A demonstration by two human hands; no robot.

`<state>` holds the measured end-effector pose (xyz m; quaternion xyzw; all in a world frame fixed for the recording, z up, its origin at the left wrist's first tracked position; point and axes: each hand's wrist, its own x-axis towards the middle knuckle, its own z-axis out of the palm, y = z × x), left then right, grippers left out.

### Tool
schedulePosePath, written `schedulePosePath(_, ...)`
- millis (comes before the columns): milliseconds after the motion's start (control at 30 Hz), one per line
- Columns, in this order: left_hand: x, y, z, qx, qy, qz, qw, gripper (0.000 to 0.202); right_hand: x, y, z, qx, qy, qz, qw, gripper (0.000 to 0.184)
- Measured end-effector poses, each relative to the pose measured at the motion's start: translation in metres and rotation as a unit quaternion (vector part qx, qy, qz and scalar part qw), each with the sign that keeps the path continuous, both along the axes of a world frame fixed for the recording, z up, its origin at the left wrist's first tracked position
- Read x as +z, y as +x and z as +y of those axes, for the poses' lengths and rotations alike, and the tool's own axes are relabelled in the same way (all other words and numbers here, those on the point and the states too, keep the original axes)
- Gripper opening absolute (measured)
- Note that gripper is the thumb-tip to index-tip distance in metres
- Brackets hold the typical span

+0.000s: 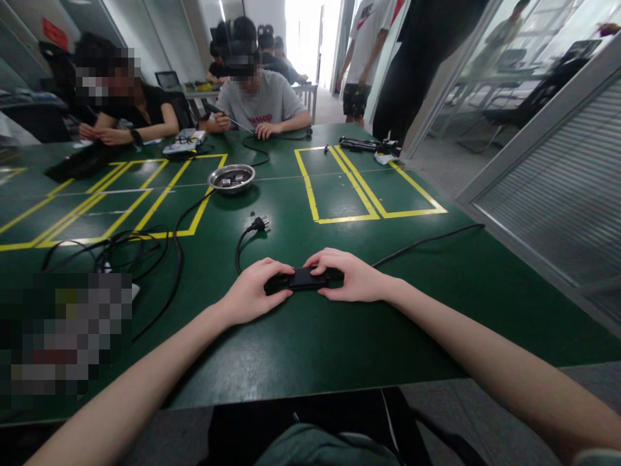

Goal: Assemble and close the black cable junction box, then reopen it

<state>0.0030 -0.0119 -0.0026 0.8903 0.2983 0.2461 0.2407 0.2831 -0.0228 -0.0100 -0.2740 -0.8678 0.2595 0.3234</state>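
A small flat black box (308, 279), with dark cable parts at both ends, lies level between my hands, low over the green table (272, 343). Thumb and fingers of my left hand (252, 291) are closed on its left end. My right hand (352, 275) grips the right end, thumb below and fingers on top. Behind my left hand, a black power plug (259, 224) rests on the table, its cord curving down toward that hand. Another black cable (427, 242) runs from behind my right hand to the table's right side. The undersides of the box and its joints are hidden.
A metal bowl (231, 178) holds small parts. Coiled black cables (121, 249) and a blurred-out object (68, 333) lie at left. Yellow tape (347, 219) marks the table. Across it, one person (262, 97) handles a screwdriver-like tool, and another (140, 110) sits left.
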Motion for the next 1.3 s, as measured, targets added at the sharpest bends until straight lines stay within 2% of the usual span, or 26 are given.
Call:
schedulePosePath(200, -0.001, 0.001, 0.001, 0.015, -0.007, 0.002, 1.000, 0.025, 0.001, -0.001, 0.000, -0.012, 0.017, -0.063, 0.998, 0.054)
schedulePosePath(300, 0.002, 0.001, -0.001, 0.023, -0.030, -0.006, 0.999, 0.025, 0.001, -0.006, -0.002, -0.037, 0.029, -0.108, 0.993, 0.061)
schedulePosePath(500, 0.008, 0.004, -0.005, 0.031, -0.048, -0.009, 0.998, 0.027, -0.002, -0.011, -0.004, -0.079, 0.051, -0.144, 0.985, 0.046)
schedulePosePath(633, 0.003, 0.010, -0.005, 0.028, 0.015, 0.014, 0.999, 0.040, 0.000, -0.012, -0.004, -0.083, 0.068, -0.171, 0.979, 0.044)
schedulePosePath(733, -0.003, 0.014, -0.004, 0.030, 0.090, 0.052, 0.994, 0.030, 0.002, -0.012, -0.006, -0.087, 0.067, -0.187, 0.976, 0.040)
schedulePosePath(833, -0.006, 0.015, -0.002, 0.021, 0.130, 0.085, 0.988, 0.025, 0.001, -0.012, -0.007, -0.088, 0.055, -0.182, 0.978, 0.037)
schedulePosePath(1000, -0.003, 0.013, -0.002, 0.015, 0.155, 0.096, 0.983, 0.026, 0.003, -0.012, -0.006, -0.067, 0.054, -0.169, 0.982, 0.034)
schedulePosePath(1167, 0.002, 0.013, -0.004, 0.022, 0.157, 0.100, 0.982, 0.028, 0.009, -0.013, -0.008, -0.059, 0.102, -0.189, 0.975, 0.035)
schedulePosePath(1300, 0.004, 0.013, -0.003, -0.004, 0.165, 0.074, 0.983, 0.036, 0.011, -0.014, -0.010, -0.066, 0.128, -0.219, 0.965, 0.033)
